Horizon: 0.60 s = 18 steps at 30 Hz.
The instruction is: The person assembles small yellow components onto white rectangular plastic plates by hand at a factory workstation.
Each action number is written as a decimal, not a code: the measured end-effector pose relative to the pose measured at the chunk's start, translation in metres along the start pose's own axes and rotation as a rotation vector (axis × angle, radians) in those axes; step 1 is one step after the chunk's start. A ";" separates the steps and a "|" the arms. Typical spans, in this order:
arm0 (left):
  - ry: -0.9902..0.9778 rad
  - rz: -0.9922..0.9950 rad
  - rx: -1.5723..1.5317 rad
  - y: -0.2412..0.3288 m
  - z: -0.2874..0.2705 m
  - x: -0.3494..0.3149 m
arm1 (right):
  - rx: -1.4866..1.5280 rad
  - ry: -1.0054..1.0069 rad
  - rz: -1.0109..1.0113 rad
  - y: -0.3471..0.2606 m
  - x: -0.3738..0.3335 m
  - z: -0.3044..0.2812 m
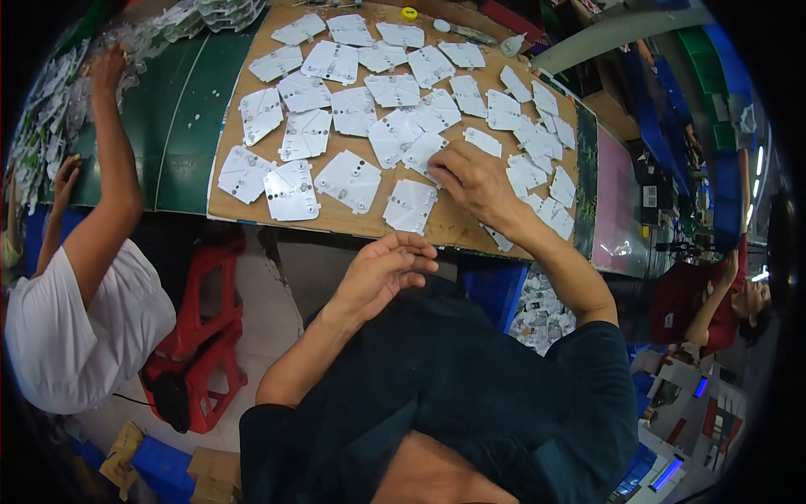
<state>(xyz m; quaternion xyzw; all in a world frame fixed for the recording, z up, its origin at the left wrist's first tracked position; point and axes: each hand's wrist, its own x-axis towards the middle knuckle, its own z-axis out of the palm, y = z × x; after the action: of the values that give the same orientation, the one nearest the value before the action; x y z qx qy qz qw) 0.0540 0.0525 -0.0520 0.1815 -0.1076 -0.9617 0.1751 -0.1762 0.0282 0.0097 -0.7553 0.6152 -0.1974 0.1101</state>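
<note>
Many flat white plastic plates (348, 181), with angled edges and small holes, are spread over a cardboard-covered table (332, 217). My right hand (474, 181) is over the near middle of the spread, fingers curled together at the right end of one white plate (426, 153). Whatever its fingertips hold is hidden. Close by lies another white plate (410, 207) at the front of the table. My left hand (384, 273) is raised just off the front edge, palm turned inward, its fingers loosely bent and apart with nothing in them.
At left, a person in a white shirt (92, 319) reaches toward heaped clear and white parts (50, 118) on a green table (180, 143). A red stool (214, 311) stands below. A bin of white pieces (541, 311) is by my right elbow. Another person (705, 307) is far right.
</note>
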 end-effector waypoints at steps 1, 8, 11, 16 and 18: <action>0.005 0.004 -0.001 0.001 0.000 0.000 | -0.004 -0.018 -0.007 -0.002 0.001 -0.001; -0.050 0.055 -0.053 0.005 0.010 -0.006 | -0.072 -0.063 -0.052 -0.012 0.005 -0.011; -0.072 0.111 -0.182 0.017 0.020 -0.004 | -0.003 -0.020 -0.025 -0.018 0.005 -0.017; -0.061 0.470 -0.352 0.034 0.046 0.015 | 0.143 0.154 0.013 -0.065 -0.007 -0.040; -0.069 0.514 -0.368 0.037 0.050 0.021 | 0.317 0.137 0.037 -0.085 -0.017 -0.030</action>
<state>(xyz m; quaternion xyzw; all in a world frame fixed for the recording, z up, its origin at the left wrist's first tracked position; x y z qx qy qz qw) 0.0271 0.0179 -0.0027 0.0811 0.0199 -0.8948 0.4387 -0.1170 0.0654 0.0690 -0.7017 0.5963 -0.3409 0.1892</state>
